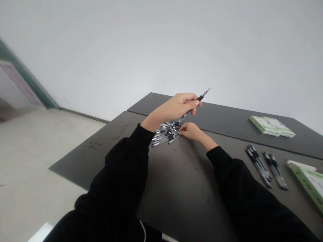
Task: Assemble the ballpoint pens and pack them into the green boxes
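My left hand (pixel 176 108) is raised above the dark tabletop, its fingers closed around a black-and-clear gel pen (pixel 193 105) whose tip points away to the upper right. Below it lies a loose heap of similar pens (pixel 165 133). My right hand (pixel 191 131) rests at the heap's right edge, its fingertips on the pens. I cannot tell whether those fingers grip a single pen. Black sleeves cover both forearms.
Two neat groups of pens (pixel 258 166) (pixel 275 170) lie to the right on the dark grey table (pixel 176 201). Beyond them are a green-and-white carton (pixel 272 126) and an opened green box (pixel 309 181) at the right edge. A pale tiled floor (pixel 37 161) lies left of the table.
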The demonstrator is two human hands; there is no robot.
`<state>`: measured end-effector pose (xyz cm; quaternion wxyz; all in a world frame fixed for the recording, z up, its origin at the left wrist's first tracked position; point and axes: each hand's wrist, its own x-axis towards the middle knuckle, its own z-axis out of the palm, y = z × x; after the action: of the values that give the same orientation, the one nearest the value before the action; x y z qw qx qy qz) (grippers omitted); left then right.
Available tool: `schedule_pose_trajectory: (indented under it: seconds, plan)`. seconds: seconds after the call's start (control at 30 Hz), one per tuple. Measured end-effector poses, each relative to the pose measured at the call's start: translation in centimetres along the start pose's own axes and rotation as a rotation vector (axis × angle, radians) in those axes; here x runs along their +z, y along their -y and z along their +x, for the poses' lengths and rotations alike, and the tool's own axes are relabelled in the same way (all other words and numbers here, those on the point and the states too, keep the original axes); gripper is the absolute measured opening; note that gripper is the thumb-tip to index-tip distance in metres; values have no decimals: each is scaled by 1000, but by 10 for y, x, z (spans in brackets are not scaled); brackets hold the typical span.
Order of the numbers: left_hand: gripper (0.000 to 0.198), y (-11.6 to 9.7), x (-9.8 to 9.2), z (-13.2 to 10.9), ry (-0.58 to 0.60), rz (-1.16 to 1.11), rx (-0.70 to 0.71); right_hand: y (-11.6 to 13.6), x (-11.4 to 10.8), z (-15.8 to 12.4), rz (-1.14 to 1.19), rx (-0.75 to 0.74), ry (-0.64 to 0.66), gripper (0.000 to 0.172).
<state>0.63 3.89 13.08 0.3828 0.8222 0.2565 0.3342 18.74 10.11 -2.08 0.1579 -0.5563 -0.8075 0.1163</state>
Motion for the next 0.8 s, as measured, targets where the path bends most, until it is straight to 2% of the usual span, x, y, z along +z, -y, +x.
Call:
schedule_pose_trajectory:
  seconds: [0.13,0.53,0.8]
  plan:
    - [21,2,2,1,4,-3,-16,8,-4,3,-42,21,32,17]
    - [20,23,0,10,4,8,-18,32,-13,12,-132,77,183,15]
    - [18,19,0,9,-16,11,-34,35,-10,13,-160,83,221,20]
